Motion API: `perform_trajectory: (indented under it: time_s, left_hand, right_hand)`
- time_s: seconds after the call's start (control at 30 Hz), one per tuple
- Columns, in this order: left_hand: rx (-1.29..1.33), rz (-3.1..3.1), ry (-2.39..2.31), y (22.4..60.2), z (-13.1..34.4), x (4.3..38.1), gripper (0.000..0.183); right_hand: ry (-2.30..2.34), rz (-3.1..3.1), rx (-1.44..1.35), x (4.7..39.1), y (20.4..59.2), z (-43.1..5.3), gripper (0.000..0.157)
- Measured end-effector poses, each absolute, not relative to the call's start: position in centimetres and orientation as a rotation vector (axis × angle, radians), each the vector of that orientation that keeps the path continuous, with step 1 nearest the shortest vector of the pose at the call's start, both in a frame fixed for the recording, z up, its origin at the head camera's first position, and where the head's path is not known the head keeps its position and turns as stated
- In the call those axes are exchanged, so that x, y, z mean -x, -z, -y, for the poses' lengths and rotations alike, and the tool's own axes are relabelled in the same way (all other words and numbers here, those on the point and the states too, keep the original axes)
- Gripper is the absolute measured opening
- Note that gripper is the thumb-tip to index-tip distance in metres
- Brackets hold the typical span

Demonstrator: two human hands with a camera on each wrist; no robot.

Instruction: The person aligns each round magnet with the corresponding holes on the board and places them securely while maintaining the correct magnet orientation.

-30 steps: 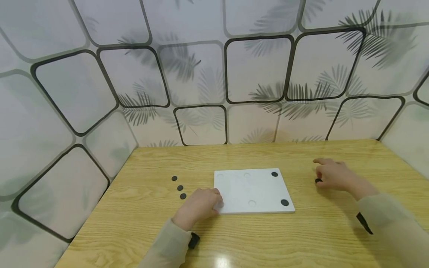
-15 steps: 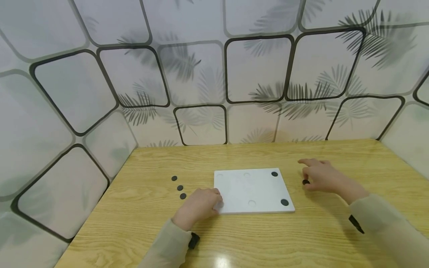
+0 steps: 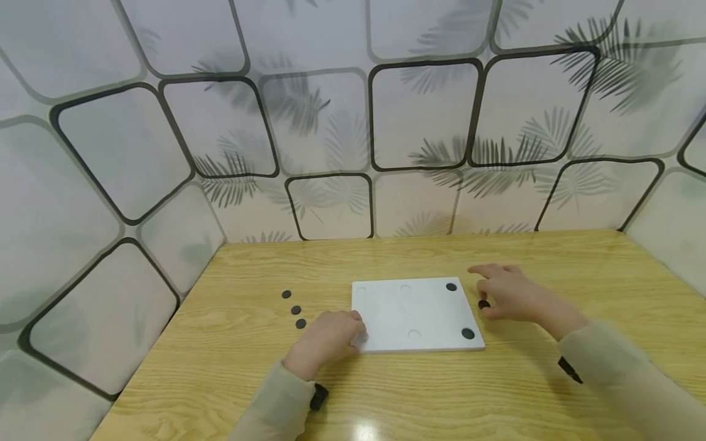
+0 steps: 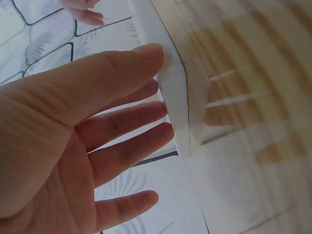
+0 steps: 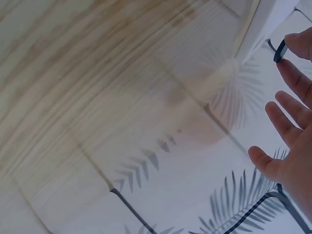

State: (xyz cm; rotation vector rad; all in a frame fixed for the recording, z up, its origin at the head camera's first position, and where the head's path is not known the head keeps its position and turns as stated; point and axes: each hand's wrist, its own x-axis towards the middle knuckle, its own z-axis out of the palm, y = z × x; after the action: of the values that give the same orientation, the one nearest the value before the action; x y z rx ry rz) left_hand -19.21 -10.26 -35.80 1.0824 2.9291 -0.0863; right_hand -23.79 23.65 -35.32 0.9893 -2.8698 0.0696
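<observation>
In the head view a white board [image 3: 410, 315] with shallow round recesses lies on the table. Two black discs are set in its right side, a far disc [image 3: 451, 286] and a near disc [image 3: 468, 333]. My left hand [image 3: 329, 338] rests at the board's near-left corner, thumb and fairly straight fingertips touching its edge, as the left wrist view shows. To the right of the board, my right hand [image 3: 510, 295] pinches a small black disc [image 5: 280, 50] between thumb and a finger. The other fingers of that hand are spread.
Three loose black discs lie left of the board: a far one [image 3: 286, 294], a middle one [image 3: 296, 310] and a near one [image 3: 300, 323]. The wooden table [image 3: 265, 380] meets a patterned wall [image 3: 419, 202] at the back.
My right hand has moved left with the pinched disc, toward the board's right edge. The left hand and the board stay where they were.
</observation>
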Motion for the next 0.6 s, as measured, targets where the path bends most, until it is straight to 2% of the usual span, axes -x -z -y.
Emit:
perform_trajectory:
  time_s: [0.6]
  left_hand:
    - [-1.087,-2.933,0.068,36.1,10.4,19.4,0.021]
  right_hand:
    - [0.026,2.864,-1.156,23.3,35.2,-18.9,0.024]
